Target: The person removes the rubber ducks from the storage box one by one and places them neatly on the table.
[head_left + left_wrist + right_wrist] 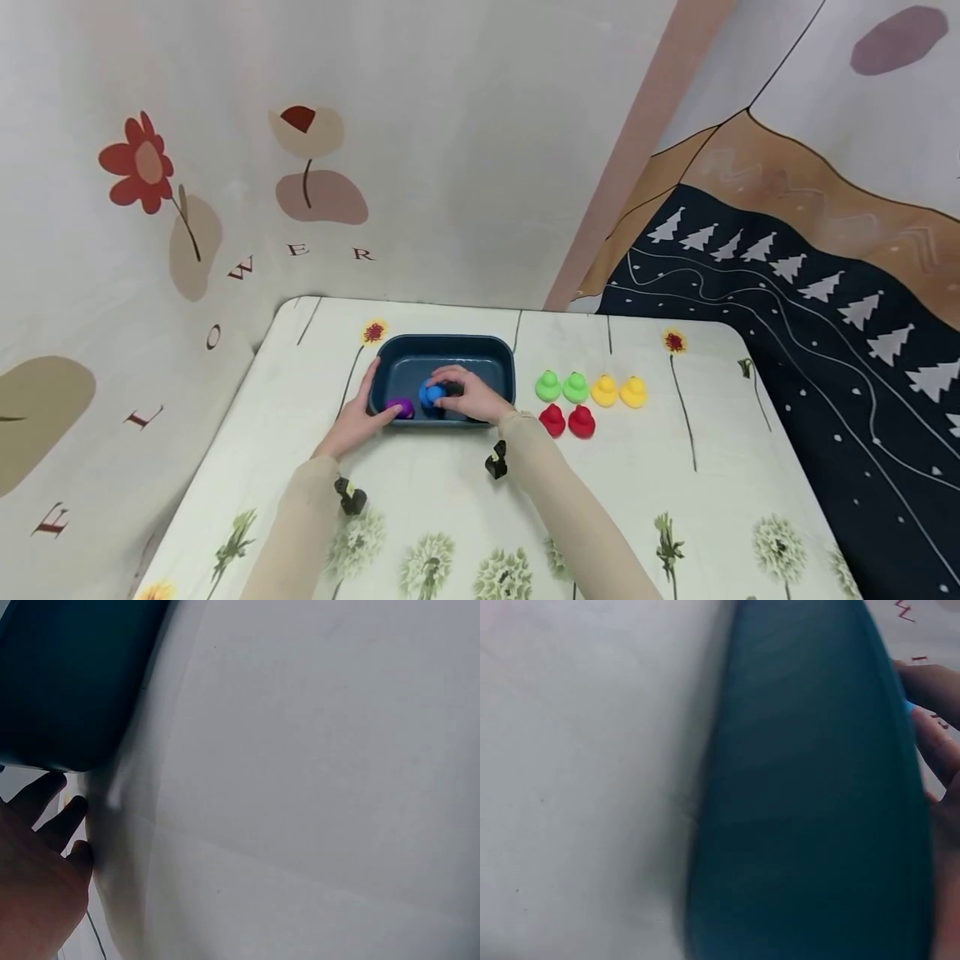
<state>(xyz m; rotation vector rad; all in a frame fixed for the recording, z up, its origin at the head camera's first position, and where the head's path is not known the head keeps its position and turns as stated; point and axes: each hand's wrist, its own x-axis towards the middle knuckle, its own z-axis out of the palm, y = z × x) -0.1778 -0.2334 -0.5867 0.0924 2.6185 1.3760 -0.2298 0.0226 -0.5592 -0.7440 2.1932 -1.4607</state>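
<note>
A dark blue rectangular tray [442, 340] lies on the table. Inside it, near the front left corner, is a purple toy duck [402, 407]. My right hand [474, 395] reaches over the front rim and pinches a blue toy duck [431, 394] just right of the purple one; whether it touches the tray floor is unclear. At the tray's left front corner rests my left hand [358, 419], its fingers stretched along the outer left side and its thumb over the rim, close to the purple duck. The left wrist view shows fairly straight fingers [64, 823] by the tray's corner.
Right of the tray, two green toy ducks [548, 386] and two yellow toy ducks [632, 392] form a row. Two red toy ducks [581, 422] sit in front of the green ones. A flower-printed cloth [720, 467] covers the table, with printed curtains [465, 167] behind.
</note>
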